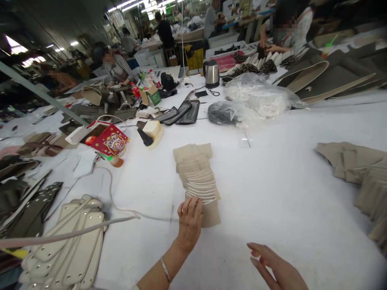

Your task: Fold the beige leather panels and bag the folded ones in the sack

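Observation:
A row of overlapping beige fabric or leather pieces, several with thin pale edges, runs away from me on the white table. My left hand is at the near end of this row, its fingers bent and close together over the left side of the nearest beige piece. Its thumb is hidden, and a bracelet shows on the wrist. Lower right, my right hand hovers by the table with nothing in it. Its thumb and forefinger are apart.
More beige pieces lie at the right edge. Cream straps with rivets are piled at lower left, crossed by a hose. A glue pot, a red box, a kettle and plastic bags stand farther back. Several people work beyond.

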Motion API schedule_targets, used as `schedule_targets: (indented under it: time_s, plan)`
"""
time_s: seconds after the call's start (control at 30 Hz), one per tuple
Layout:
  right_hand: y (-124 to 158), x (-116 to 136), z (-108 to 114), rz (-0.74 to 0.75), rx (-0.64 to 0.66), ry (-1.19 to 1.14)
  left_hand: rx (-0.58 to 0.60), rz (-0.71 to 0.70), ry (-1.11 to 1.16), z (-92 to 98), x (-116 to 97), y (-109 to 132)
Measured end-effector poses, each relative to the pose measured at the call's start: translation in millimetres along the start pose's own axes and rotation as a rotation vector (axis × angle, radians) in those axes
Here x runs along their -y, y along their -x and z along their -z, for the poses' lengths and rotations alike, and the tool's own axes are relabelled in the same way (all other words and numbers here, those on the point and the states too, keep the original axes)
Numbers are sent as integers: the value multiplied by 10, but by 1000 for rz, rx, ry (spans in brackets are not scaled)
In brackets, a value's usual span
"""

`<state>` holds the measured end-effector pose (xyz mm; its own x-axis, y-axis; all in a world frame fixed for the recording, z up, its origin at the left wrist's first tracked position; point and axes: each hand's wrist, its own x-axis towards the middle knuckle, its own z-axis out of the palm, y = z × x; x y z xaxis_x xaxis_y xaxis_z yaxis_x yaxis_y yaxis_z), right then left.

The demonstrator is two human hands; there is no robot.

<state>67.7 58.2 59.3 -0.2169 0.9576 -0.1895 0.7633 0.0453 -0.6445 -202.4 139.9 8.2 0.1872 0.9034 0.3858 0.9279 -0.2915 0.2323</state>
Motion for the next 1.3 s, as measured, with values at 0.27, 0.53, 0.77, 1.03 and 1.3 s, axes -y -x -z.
schedule_targets:
  time_s: [0.27,0.53,0.77,1.03,1.3]
  plan:
    - [-375,103,-66,-46,105,-45,40,-104,12,3,72,-118]
    - [-519,210,-106,-63,137,-62,61,-63,55,23,60,-172]
    - [-644,287,-90,-69,151,-56,287,14,4,115,6,-409]
    - [-592,193,-181,-104,208,-70,285,-13,-33,114,-13,-432]
    - [-679,217,-185,-112,213,-66,438,-106,52,126,103,-614]
